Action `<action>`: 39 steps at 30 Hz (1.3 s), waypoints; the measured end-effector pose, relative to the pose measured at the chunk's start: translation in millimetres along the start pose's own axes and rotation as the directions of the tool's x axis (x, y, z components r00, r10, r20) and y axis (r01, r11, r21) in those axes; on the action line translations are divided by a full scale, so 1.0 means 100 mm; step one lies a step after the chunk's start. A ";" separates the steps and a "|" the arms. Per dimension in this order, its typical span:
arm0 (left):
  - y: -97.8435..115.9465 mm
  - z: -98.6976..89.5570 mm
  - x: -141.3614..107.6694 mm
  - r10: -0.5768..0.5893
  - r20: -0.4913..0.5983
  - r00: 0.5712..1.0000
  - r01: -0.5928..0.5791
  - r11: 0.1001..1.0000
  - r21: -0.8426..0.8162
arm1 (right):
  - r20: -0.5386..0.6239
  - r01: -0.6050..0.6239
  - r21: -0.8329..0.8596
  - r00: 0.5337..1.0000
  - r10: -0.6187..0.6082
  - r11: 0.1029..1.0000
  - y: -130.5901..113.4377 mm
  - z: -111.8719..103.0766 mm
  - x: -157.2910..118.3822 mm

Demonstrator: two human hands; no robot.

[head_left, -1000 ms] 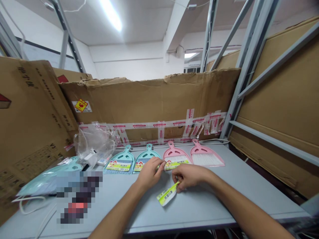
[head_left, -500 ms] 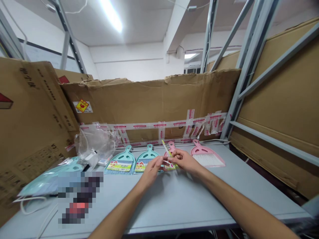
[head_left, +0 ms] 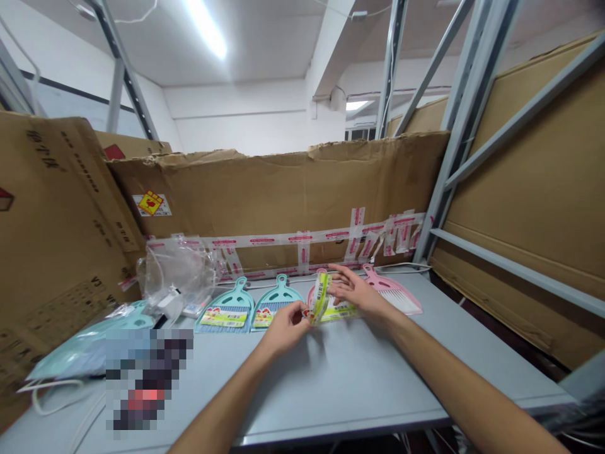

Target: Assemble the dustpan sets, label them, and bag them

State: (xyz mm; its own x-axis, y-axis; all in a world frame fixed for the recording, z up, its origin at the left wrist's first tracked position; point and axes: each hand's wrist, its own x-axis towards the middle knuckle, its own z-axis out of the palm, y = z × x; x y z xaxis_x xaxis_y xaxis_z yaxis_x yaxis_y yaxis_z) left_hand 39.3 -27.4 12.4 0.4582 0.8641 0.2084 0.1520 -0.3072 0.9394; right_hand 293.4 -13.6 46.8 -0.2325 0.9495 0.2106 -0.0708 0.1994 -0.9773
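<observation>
My left hand (head_left: 286, 328) pinches the lower end of a yellow-green printed label (head_left: 321, 296), which stands upright above a pink dustpan set. My right hand (head_left: 358, 291) is beside the label with its fingers spread. Another stretch of yellow-green label (head_left: 341, 311) lies under my right hand. Mostly hidden behind the hands is the pink dustpan (head_left: 312, 294). To its left lie two teal dustpans with brushes (head_left: 240, 292) (head_left: 282, 289), each bearing a yellow-green label. A pink dustpan with a white brush (head_left: 399, 297), showing no label, is at the right.
Clear plastic bags (head_left: 177, 268) and a bagged teal dustpan (head_left: 89, 343) lie at the left of the grey table (head_left: 359, 391), near a pixelated patch and white cables. A tall cardboard sheet (head_left: 265, 195) stands along the back. Metal shelf posts (head_left: 437, 208) rise at the right.
The label has turned to show its printed face. My right hand has opened and its fingers have spread, while my left hand has closed on the label's lower end. The view has shifted slightly.
</observation>
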 end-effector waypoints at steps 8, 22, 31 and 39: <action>0.19 0.30 0.13 -0.065 0.080 0.995 0.073 0.992 -0.106 | -0.086 -0.012 -0.206 0.996 -0.006 0.979 -0.01 -0.57 -0.63; 0.16 1.40 0.78 -0.129 0.165 0.978 0.064 0.934 0.352 | -0.106 -0.034 -0.767 0.992 -0.074 0.641 0.24 -1.54 -1.42; 0.17 1.53 0.67 0.085 0.155 0.984 -0.163 0.775 0.611 | 0.011 0.031 -0.902 0.999 -0.049 0.430 0.33 -1.75 -1.39; 0.13 1.51 0.77 0.023 0.122 0.992 -0.091 0.801 0.592 | 0.051 0.100 -0.925 0.988 -0.142 0.366 0.43 -1.82 -1.37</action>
State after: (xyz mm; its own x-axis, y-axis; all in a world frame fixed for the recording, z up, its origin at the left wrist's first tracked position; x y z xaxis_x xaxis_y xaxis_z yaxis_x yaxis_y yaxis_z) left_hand 208.2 -25.0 -0.7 0.5650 0.8016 0.1954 0.5981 -0.5610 0.5722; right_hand 498.3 -91.3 -28.1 -0.2693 0.8978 0.3484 0.8483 0.3924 -0.3555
